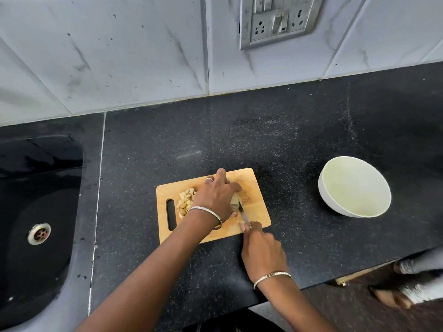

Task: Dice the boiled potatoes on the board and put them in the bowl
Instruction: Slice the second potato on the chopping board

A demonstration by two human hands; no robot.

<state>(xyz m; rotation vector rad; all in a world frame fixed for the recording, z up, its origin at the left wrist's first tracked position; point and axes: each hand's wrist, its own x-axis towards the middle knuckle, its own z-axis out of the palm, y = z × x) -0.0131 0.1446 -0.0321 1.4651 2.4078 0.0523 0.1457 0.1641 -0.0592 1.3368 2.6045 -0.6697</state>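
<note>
one board [254, 207], one bowl [354, 185], one knife [243, 213], one heap of potato cubes [185, 202], one potato piece [234, 200], two bangles [206, 210] [272, 276], one sink [40, 188].

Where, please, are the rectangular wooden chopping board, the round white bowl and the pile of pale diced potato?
Rectangular wooden chopping board [256, 207]: head view, bare top near its right edge.
Round white bowl [354, 185]: head view, middle of its inside.
Pile of pale diced potato [185, 200]: head view, middle of the heap.

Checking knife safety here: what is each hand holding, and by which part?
The right hand grips the knife by its handle end. The left hand holds the potato from above, beside the blade.
</note>
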